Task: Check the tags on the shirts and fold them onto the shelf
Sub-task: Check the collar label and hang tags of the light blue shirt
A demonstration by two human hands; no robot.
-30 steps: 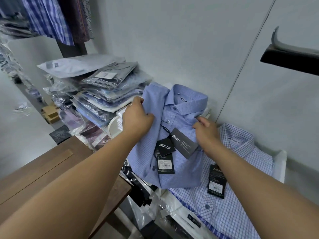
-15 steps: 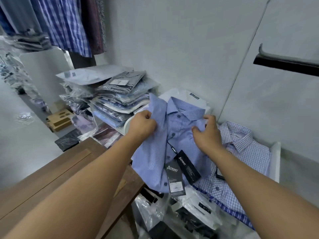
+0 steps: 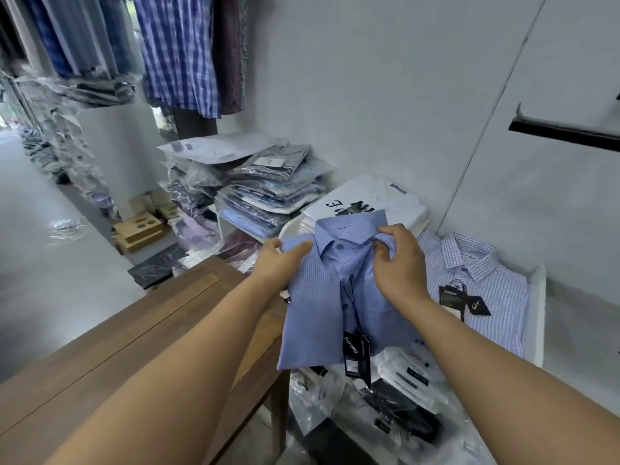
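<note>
A folded light-blue shirt [image 3: 315, 317] hangs in the air in front of me, collar up. My left hand [image 3: 280, 263] grips its left shoulder and my right hand [image 3: 399, 260] grips the fabric by the right side of the collar. Black tags [image 3: 356, 354] dangle on a string from the shirt's front. A folded blue-checked shirt [image 3: 486, 283] with its own black tags [image 3: 451, 297] lies on the white shelf [image 3: 536, 297] to the right. A stack of folded white shirts [image 3: 375, 203] sits behind the held shirt.
A pile of bagged shirts [image 3: 268, 186] stands at the back left by the wall. A wooden table [image 3: 134, 330] is at my left. Plastic-wrapped garments [image 3: 396, 404] lie low in front. Shirts [image 3: 177, 52] hang above left; a black wall bracket [image 3: 567, 132] juts out at right.
Both hands have lifted the blue shirt off the white stack and drawn it toward me; the white stack's printed top now shows. My view has tilted up.
</note>
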